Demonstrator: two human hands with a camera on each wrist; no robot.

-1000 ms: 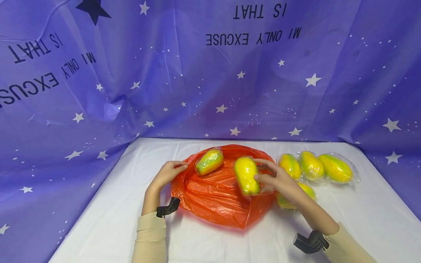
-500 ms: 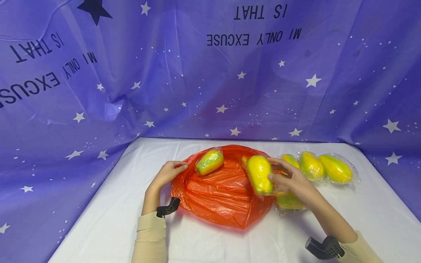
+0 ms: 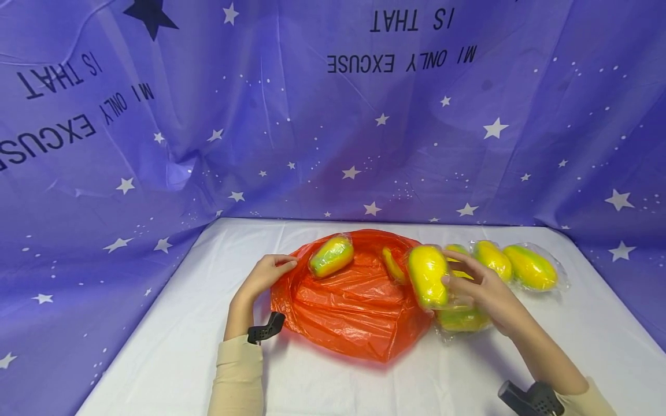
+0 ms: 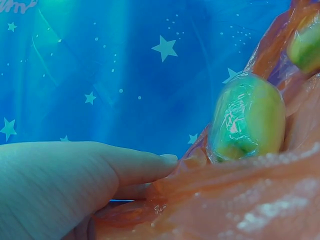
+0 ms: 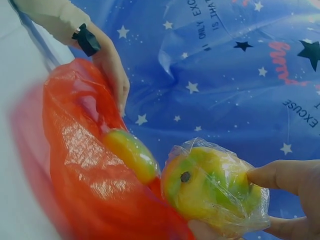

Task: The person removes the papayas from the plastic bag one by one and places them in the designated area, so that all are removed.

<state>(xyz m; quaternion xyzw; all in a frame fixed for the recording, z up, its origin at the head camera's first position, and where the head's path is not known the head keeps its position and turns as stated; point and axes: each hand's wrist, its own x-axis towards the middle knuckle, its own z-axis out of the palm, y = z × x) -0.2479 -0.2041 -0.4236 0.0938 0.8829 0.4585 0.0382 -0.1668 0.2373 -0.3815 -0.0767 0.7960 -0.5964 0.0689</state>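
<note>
right hand (image 3: 490, 293): gripping yellow-green oval film-wrapped fruit (image 3: 428, 277) | left hand (image 3: 262, 275): pinching red thin-plastic bag (image 3: 350, 325), left of right grip

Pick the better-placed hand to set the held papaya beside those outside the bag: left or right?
Right hand, I'd judge: it grips the wrapped papaya at the right edge of the red plastic bag, near the papayas outside. The left hand pinches the opposite edge, farther away.

Starry purple drape (image 3: 312, 110), white-covered table (image 3: 333, 387)
</note>
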